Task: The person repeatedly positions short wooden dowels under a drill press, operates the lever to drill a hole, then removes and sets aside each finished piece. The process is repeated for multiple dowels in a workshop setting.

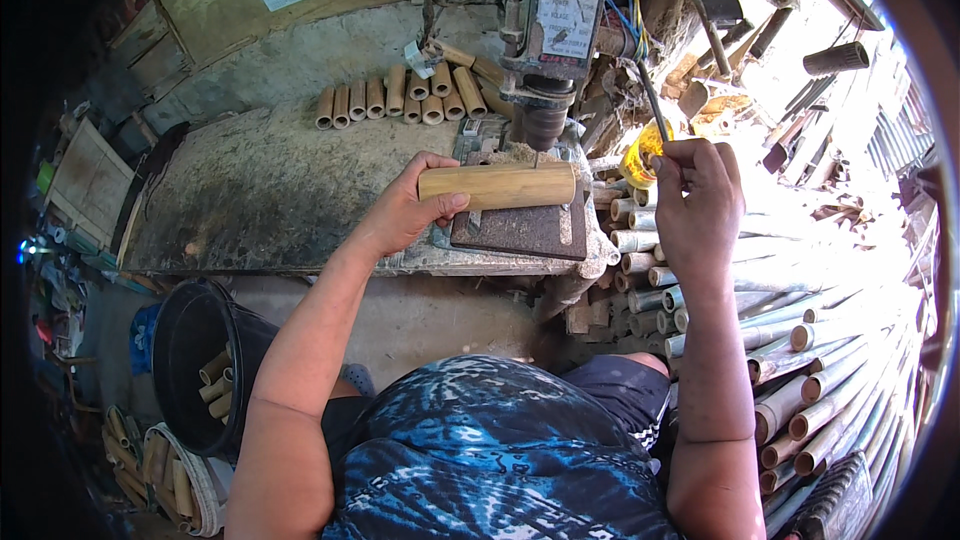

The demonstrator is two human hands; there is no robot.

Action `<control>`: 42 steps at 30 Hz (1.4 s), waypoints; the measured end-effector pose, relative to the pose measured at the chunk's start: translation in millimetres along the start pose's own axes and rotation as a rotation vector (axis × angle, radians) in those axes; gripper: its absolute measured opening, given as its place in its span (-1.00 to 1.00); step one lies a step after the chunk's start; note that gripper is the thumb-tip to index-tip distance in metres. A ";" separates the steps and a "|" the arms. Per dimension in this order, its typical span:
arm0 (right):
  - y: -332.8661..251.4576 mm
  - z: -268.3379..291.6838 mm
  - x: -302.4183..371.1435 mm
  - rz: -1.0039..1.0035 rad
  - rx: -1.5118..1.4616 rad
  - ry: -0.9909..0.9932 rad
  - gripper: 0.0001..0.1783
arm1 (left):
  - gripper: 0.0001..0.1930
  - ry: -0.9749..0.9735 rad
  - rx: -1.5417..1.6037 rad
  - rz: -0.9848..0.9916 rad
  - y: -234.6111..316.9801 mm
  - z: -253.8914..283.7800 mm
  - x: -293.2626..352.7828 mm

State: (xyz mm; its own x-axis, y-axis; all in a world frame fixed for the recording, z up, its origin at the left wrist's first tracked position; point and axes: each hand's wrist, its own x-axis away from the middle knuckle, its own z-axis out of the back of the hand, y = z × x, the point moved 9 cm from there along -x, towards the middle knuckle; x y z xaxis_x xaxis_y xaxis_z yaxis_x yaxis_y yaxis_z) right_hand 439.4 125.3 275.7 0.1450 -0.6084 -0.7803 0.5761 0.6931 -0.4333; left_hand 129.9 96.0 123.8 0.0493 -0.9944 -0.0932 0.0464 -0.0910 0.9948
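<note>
My left hand [415, 202] grips the left end of a short bamboo tube [510, 186], thumb on the near side. The tube lies sideways over the metal table [520, 232] of a drill press [560, 20]. Just behind its top edge the thin bit comes down from the chuck [543, 118]; whether it is in the bamboo I cannot tell. Higher and to the right, my right hand [703, 198] is closed around the lower end of the press's dark feed lever [652, 100]. Pale sawdust [520, 152] is heaped behind the tube.
Several cut bamboo tubes [432, 112] are stacked along the back of the worn workbench [260, 195]. A black bucket [190, 340] with tubes stands at the lower left, beside a white sack [205, 480] of pieces. Long bamboo poles [830, 370] pile up on the right, near a yellow container [640, 155].
</note>
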 end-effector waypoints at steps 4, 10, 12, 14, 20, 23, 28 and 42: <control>11.2 -8.7 1.3 -0.049 0.010 -0.015 -0.83 | -0.53 -0.008 -0.015 -0.016 1.3 -0.6 -0.1; 64.3 -52.1 -8.6 -0.275 -0.064 -0.165 -0.74 | -0.53 -0.016 -0.004 -0.028 1.6 -1.9 -0.1; 81.7 -72.8 -18.3 -0.328 -0.060 -0.202 -0.74 | -0.53 -0.004 -0.031 -0.016 0.6 -1.2 0.3; 86.5 -88.1 -37.3 -0.242 0.075 -0.172 -0.70 | -0.53 -0.009 -0.032 -0.027 2.6 -2.0 0.7; 102.1 -112.1 -69.7 -0.148 0.087 -0.142 -0.69 | -0.49 0.012 -0.088 -0.026 4.7 -0.8 1.2; 108.2 -115.8 -76.0 -0.099 0.084 -0.171 -0.68 | -0.49 0.009 -0.116 -0.026 4.4 -0.3 0.7; 96.5 -117.9 -83.1 -0.007 0.143 -0.249 -0.68 | -0.51 -0.001 -0.120 -0.010 1.7 -0.5 -0.9; -34.1 60.6 -84.0 -0.123 0.178 -0.061 -0.71 | -0.48 -0.065 -0.251 -0.126 5.2 -30.7 -21.4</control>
State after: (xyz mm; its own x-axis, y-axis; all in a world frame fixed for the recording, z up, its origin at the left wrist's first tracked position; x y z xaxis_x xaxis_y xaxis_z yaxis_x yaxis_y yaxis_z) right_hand 456.3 129.4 383.3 0.1101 -0.7101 -0.6954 0.7244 0.5364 -0.4330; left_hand 159.8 118.4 129.6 -0.0358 -0.9783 -0.2042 0.2940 -0.2056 0.9334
